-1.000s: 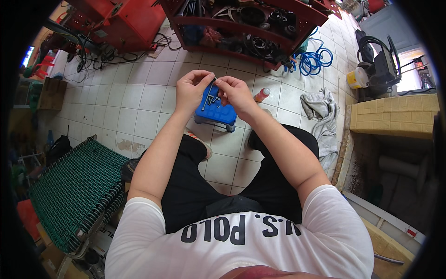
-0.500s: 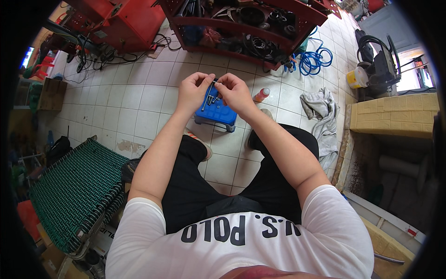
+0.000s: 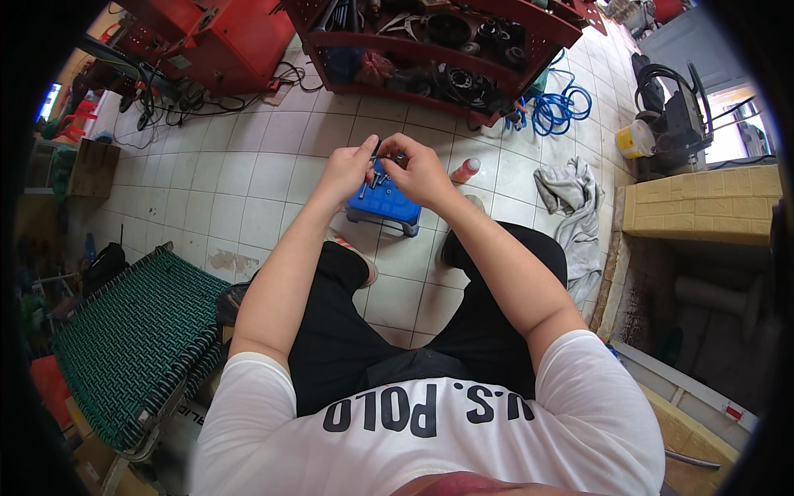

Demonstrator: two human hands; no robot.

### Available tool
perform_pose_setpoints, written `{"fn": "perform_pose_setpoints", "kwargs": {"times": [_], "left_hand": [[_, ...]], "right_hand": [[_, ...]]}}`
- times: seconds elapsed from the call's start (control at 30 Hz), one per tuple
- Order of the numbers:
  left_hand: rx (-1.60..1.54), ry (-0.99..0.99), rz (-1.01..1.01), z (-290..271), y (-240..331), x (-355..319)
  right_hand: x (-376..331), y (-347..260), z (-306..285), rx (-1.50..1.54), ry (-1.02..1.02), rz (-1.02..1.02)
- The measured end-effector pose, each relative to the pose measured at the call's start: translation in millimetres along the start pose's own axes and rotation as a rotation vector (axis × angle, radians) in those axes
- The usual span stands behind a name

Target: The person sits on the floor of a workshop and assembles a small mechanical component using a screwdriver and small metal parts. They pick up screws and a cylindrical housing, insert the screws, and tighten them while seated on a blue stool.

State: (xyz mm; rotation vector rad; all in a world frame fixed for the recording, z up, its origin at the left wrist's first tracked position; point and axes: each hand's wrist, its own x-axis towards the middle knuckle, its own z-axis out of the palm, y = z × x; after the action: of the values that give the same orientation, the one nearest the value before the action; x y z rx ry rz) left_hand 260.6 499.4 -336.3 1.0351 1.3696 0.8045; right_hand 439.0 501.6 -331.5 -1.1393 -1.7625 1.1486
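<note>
My left hand (image 3: 346,171) and my right hand (image 3: 419,172) meet above a small blue plastic stool (image 3: 387,207) on the tiled floor. Both pinch a small dark metal part (image 3: 378,168) with thin pins sticking down from it; the part is too small to name. The fingers of both hands close around it from either side. My forearms reach forward over my knees in black trousers.
A red metal rack (image 3: 430,50) full of dark machine parts stands just beyond the stool. A small orange-capped bottle (image 3: 465,170), a grey rag (image 3: 571,198) and a blue coiled hose (image 3: 558,107) lie to the right. A green woven cot (image 3: 124,339) sits at my left.
</note>
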Motion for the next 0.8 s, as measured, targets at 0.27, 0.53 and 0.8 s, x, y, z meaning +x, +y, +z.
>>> {"fn": "perform_pose_setpoints", "kwargs": {"times": [0.27,0.53,0.8], "left_hand": [[0.191,-0.009,0.135,-2,-8,2],[0.345,0.043,0.119,1,0,-4],[0.304,0.058,0.159,0,-12,3]], "right_hand": [[0,-16,-6,-0.017,-0.195,0.312],[-1,-1,-3,-0.185,-0.126,0.004],[0,2,-4,-0.217,-0.08,0.052]]}}
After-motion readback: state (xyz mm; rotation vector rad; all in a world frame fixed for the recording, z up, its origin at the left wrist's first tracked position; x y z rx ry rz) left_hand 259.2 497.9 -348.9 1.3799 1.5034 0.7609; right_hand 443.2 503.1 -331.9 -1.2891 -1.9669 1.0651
